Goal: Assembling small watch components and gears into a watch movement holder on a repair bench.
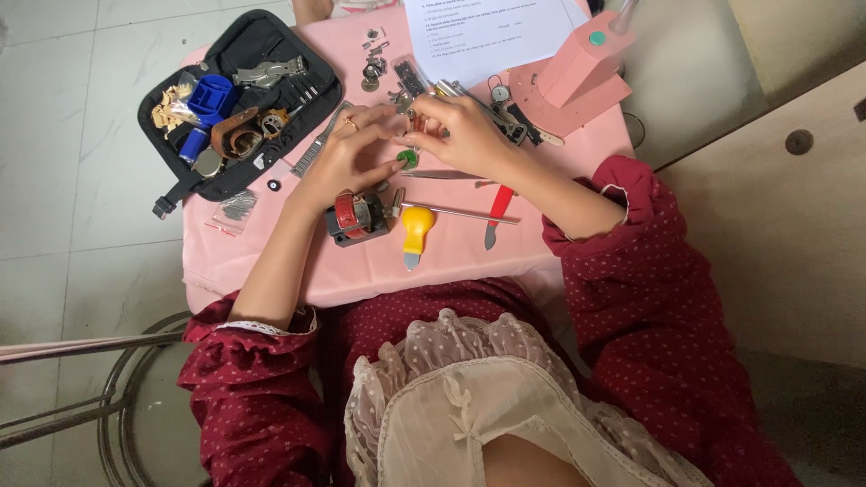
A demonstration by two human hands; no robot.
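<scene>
My left hand (341,155) and my right hand (460,133) meet over the middle of a small pink table (271,261). Between the fingertips of both sits a small round green-faced watch part (408,160), pinched from the left and from above. What exactly each finger grips is too small to tell. Just below the hands lie thin tweezers (442,175), a red-handled tool (495,215), a yellow-handled tool (415,230) and a red and grey holder block (356,218).
An open black tool case (236,99) with a blue box, straps and small tools lies at the table's left. A white printed sheet (487,32) and a pink lamp base (577,77) stand at the back. Small metal parts (374,59) are scattered behind the hands.
</scene>
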